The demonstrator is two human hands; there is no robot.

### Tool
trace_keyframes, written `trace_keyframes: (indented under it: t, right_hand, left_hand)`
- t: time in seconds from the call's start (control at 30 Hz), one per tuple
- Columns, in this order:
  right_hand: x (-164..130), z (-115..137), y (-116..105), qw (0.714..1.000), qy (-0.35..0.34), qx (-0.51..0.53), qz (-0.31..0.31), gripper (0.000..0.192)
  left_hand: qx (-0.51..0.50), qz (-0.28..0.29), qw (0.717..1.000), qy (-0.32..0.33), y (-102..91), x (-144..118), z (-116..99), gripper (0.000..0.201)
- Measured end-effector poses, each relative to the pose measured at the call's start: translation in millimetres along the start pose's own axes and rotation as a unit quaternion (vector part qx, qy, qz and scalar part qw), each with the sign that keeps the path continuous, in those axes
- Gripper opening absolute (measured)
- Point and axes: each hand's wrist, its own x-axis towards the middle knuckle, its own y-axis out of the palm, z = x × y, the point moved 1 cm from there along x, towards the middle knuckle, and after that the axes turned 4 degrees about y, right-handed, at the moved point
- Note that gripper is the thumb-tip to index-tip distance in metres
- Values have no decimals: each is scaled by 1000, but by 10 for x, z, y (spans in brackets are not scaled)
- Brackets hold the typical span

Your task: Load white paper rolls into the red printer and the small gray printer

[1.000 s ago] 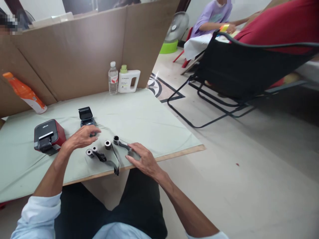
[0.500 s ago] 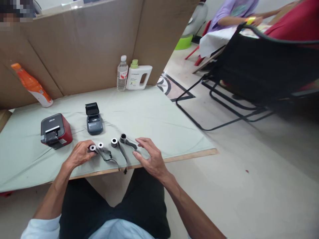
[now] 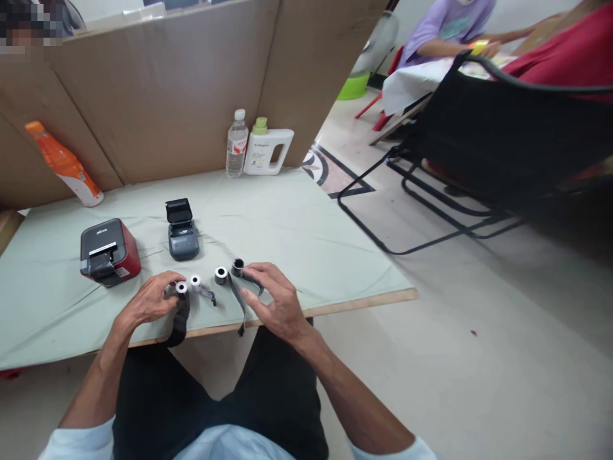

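My left hand [image 3: 152, 299] closes its thumb and fingers round the leftmost small roll of black ribbon [image 3: 181, 288], whose loose strip hangs over the table's front edge. Just right of it stands a small white-cored roll [image 3: 196, 281] with a short dark tail. Farther right are a black roll [image 3: 221, 275] with a long strip towards me and another black roll [image 3: 238, 267] with a strip curling right. Beside that last roll my right hand [image 3: 275, 301] hovers with fingers apart, holding nothing and partly covering the strip.
Behind the rolls stand a red-and-black label printer [image 3: 109, 252] and a small dark printer [image 3: 182, 241] with its lid raised. An orange bottle [image 3: 64, 165], a water bottle [image 3: 236, 145] and a white jug [image 3: 261, 153] line the cardboard wall [image 3: 163, 96]. A black folding chair [image 3: 507, 121] stands right.
The leftmost roll's strip has swung from lying rightward to hanging down over the front edge. My right hand has shifted left, closer to the rightmost roll.
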Motion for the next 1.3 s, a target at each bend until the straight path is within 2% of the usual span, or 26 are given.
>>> trace_keyframes:
  t: [0.13,0.27,0.47,0.63,0.73,0.8,0.93,1.03,1.1,1.17,1.3]
  right_hand:
    - [119,123,120,999,-36,18,-2,28]
    - [171,177,199,999,-46,18,10,25]
    - [220,170,275,996,-66,-14,56,20]
    - [269,186,375,982,-66,-97,150,17]
    - [333,233,420,969,-23,-135,206,20]
    - [404,267,436,966,20,-129,221,22]
    - [573,305,476,971,86,-42,220,21]
    - [668,291,528,970,126,83,194,23]
    - [705,266,572,949,176,190,180,29]
    - [728,236,618,916,237,276,166,34]
    - [766,193,688,870,319,358,114,41]
  left_hand:
    - [54,-28,998,35,-43,110,-120,35]
    - [108,-36,991,67,86,232,-183,32]
    - [164,-24,985,38,302,327,-98,37]
    - [131,-21,990,50,294,342,-90,34]
    - [73,-49,992,91,192,350,-181,35]
    - [26,-64,991,115,100,363,-262,36]
    - [-46,-96,988,111,-42,416,-357,39]
    - [-120,-140,979,88,-51,454,-326,39]
    - [-179,-165,967,70,-18,459,-283,45]
    - [-218,-183,957,59,22,442,-252,50]
    - [-229,-195,951,68,52,373,-261,53]
